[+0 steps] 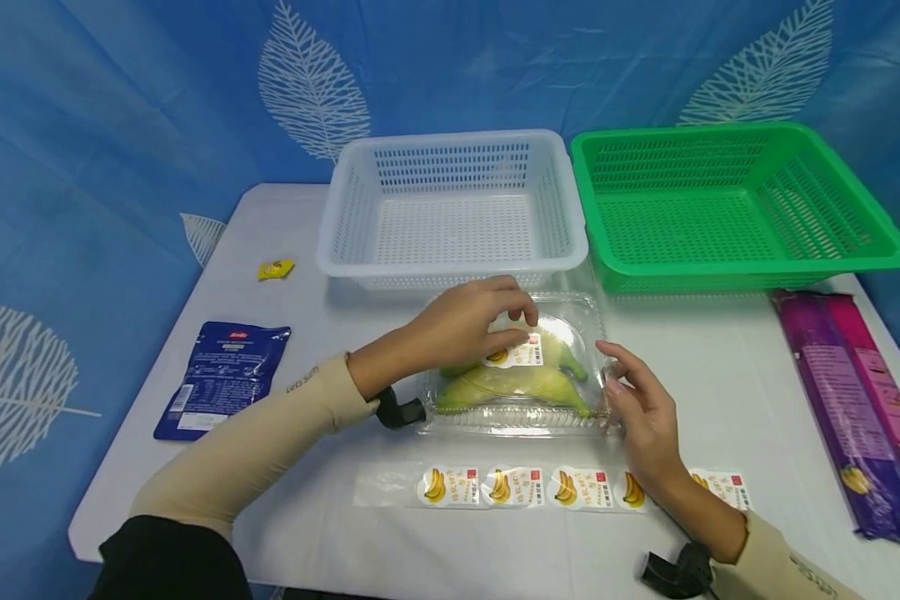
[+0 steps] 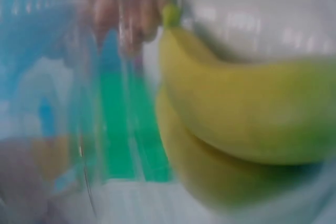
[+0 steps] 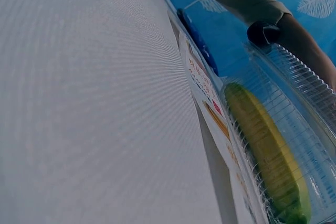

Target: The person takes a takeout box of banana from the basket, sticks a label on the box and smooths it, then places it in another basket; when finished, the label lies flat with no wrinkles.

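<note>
At five o'clock from the white basket (image 1: 450, 270), the clear box (image 1: 510, 421) could skid or buckle if pushed hard, bruising the bananas (image 1: 510, 386) inside. The right hand (image 1: 651, 421), thumb and forefinger spread, is at the box's three-o'clock edge; the left hand (image 1: 468, 321), bent fingers parted from the thumb, could crease the sticker (image 1: 527, 352) by rubbing unevenly.

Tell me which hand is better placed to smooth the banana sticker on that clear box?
Probably the left hand: it's right at the banana sticker on the lid of the clear plastic clamshell. The right hand is beside the clamshell's right edge, seemingly better placed for steadying.
</note>
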A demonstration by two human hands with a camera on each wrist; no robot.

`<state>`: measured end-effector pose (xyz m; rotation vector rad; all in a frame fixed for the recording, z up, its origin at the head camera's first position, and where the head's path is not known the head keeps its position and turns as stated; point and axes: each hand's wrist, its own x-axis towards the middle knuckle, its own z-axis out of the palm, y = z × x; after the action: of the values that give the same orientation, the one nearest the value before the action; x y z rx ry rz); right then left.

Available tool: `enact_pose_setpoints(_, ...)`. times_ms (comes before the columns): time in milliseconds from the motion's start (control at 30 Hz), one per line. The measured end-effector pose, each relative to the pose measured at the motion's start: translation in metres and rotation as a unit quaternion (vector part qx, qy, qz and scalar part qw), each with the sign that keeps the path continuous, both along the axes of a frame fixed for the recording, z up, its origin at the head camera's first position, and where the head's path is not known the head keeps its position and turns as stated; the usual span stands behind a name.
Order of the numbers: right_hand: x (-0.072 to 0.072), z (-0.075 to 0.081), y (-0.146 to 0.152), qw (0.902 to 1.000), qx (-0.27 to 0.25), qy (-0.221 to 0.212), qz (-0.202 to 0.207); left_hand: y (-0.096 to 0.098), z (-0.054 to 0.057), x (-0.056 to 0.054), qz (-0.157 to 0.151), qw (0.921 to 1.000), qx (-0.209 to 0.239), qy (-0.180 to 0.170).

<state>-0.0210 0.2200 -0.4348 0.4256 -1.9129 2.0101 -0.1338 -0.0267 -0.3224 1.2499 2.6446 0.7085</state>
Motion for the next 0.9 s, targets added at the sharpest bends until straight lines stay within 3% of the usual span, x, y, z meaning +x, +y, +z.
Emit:
enact_pose_setpoints(200, 0.000, -0.001, 0.000, 1.0000, -0.003, 0.002, 0.003, -0.010, 0.001, -0.002, 0.008, 0.9986, 0.050, 0.012)
enact_pose_setpoints(367, 0.000, 0.000, 0.001, 1.0000, -0.003, 0.003, 0.008, -0.033, 0.003, 0.004, 0.044, 0.9913, 0.123, 0.016)
enact_pose_setpoints(600, 0.004, 0.009, 0.000, 0.9977, 0.023, -0.059, -0.026, -0.074, -0.003, 0.032, 0.130, 0.9738, 0.187, 0.000)
enact_pose_setpoints(733, 0.005, 0.011, 0.000, 0.9972, 0.023, -0.065, -0.027, -0.092, -0.016, 0.049, 0.178, 0.9639, 0.197, -0.016)
enact_pose_setpoints(900, 0.004, 0.011, -0.001, 0.9981, 0.007, -0.061, -0.011, -0.103, -0.035, 0.068, 0.202, 0.9592, 0.195, -0.037)
